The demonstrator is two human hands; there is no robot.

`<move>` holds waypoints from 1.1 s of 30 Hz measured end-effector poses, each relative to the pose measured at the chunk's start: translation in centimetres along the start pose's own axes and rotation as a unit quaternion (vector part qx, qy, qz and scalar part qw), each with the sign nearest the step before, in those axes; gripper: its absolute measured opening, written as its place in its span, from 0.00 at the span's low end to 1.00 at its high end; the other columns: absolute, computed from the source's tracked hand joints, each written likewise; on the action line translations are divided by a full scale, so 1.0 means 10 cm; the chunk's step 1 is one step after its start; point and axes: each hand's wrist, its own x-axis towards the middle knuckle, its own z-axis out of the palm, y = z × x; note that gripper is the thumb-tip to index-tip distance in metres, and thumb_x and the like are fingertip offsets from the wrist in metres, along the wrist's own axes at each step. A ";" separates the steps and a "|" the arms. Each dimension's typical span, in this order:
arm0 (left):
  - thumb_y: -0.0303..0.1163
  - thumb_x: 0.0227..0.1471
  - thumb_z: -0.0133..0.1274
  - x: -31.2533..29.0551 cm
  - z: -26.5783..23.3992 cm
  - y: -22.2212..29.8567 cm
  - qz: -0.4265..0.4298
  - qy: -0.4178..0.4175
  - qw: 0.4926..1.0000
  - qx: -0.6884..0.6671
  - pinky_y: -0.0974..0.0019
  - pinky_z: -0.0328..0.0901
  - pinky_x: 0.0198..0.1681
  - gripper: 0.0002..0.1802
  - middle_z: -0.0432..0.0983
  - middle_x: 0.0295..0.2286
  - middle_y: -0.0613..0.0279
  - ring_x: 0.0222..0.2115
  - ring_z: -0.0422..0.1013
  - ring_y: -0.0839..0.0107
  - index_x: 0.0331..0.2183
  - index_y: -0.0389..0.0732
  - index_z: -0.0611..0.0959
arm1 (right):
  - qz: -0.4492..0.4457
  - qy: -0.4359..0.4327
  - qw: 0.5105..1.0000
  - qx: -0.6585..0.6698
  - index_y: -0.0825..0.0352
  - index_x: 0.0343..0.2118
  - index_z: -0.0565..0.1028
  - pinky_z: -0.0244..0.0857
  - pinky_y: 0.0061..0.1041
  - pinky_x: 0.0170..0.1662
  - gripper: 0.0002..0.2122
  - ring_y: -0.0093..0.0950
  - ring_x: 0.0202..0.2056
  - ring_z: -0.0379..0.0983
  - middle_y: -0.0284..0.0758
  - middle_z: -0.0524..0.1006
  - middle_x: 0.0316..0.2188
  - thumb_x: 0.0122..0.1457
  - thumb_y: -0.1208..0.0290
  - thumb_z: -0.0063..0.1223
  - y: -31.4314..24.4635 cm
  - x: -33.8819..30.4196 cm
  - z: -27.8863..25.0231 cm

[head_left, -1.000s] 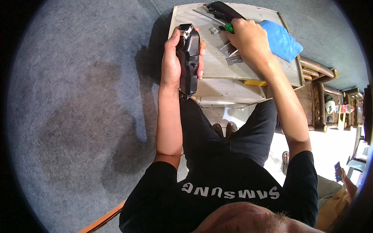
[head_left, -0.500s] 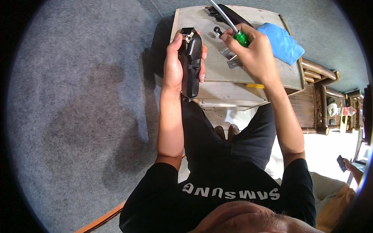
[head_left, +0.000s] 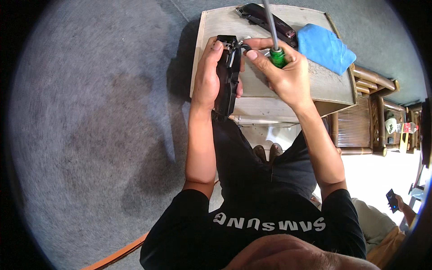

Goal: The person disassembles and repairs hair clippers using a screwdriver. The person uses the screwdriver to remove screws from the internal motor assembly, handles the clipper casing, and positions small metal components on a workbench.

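My left hand point(head_left: 208, 78) is wrapped round the black body of a hair clipper point(head_left: 228, 96), its thumb by the metal parts at the open head. In my right hand point(head_left: 290, 78) a screwdriver point(head_left: 277, 58) with a green handle rests, its metal shaft pointing away. The right thumb and forefinger also pinch a small black part with a rounded end point(head_left: 244, 47) against the clipper's head. Whether that part sits in the clipper or only touches it, I cannot tell. A second dark clipper point(head_left: 274, 24) lies on the wooden table point(head_left: 310, 90) beyond my right hand.
A folded blue cloth point(head_left: 326, 49) lies at the table's right side. Bamboo furniture point(head_left: 355, 123) stands to the right, with a plastic bottle point(head_left: 408, 128) farther over. At the lower right another person's hand point(head_left: 403, 204) holds a dark phone-like device point(head_left: 392, 201). Grey carpet-like surface point(head_left: 90, 135) spreads to the left.
My right hand has moved left with the screwdriver, bringing the small black part to the clipper's head. The clipper in my left hand has shifted slightly right.
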 end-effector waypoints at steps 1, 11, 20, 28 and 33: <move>0.54 0.70 0.38 0.00 0.00 0.00 -0.003 0.000 1.000 0.025 0.68 0.65 0.12 0.24 0.74 0.24 0.59 0.11 0.70 0.69 0.46 0.43 0.74 | 0.003 0.001 1.000 -0.026 0.69 0.47 0.83 0.71 0.20 0.44 0.11 0.14 0.37 0.77 0.29 0.84 0.33 0.64 0.73 0.65 0.01 0.00 0.00; 0.54 0.70 0.38 0.01 -0.01 -0.02 -0.037 0.006 0.999 -0.004 0.68 0.67 0.12 0.23 0.75 0.25 0.58 0.11 0.71 0.69 0.44 0.43 0.74 | -0.183 0.044 0.974 -0.129 0.66 0.42 0.84 0.72 0.24 0.41 0.08 0.21 0.35 0.81 0.35 0.84 0.31 0.60 0.75 0.66 0.22 0.03 0.03; 0.53 0.70 0.40 0.01 0.04 -0.01 -0.010 -0.013 1.000 0.026 0.68 0.66 0.12 0.22 0.74 0.25 0.58 0.12 0.72 0.69 0.44 0.43 0.73 | -0.114 0.075 0.983 -0.122 0.66 0.40 0.84 0.72 0.26 0.39 0.09 0.27 0.33 0.82 0.37 0.83 0.32 0.56 0.74 0.69 0.26 0.02 0.06; 0.51 0.71 0.41 0.00 0.06 -0.03 0.010 0.023 0.999 0.042 0.69 0.67 0.13 0.20 0.76 0.24 0.59 0.12 0.72 0.70 0.46 0.43 0.73 | -0.173 0.075 0.964 -0.188 0.67 0.34 0.81 0.69 0.31 0.32 0.08 0.36 0.25 0.78 0.38 0.79 0.24 0.55 0.73 0.70 0.26 0.01 0.07; 0.50 0.71 0.40 -0.01 0.07 0.00 0.005 0.019 0.999 0.050 0.70 0.68 0.13 0.19 0.76 0.24 0.60 0.12 0.72 0.71 0.46 0.43 0.74 | -0.158 0.080 0.971 -0.159 0.67 0.37 0.81 0.71 0.30 0.33 0.09 0.33 0.27 0.80 0.39 0.81 0.26 0.56 0.71 0.71 0.29 0.01 0.10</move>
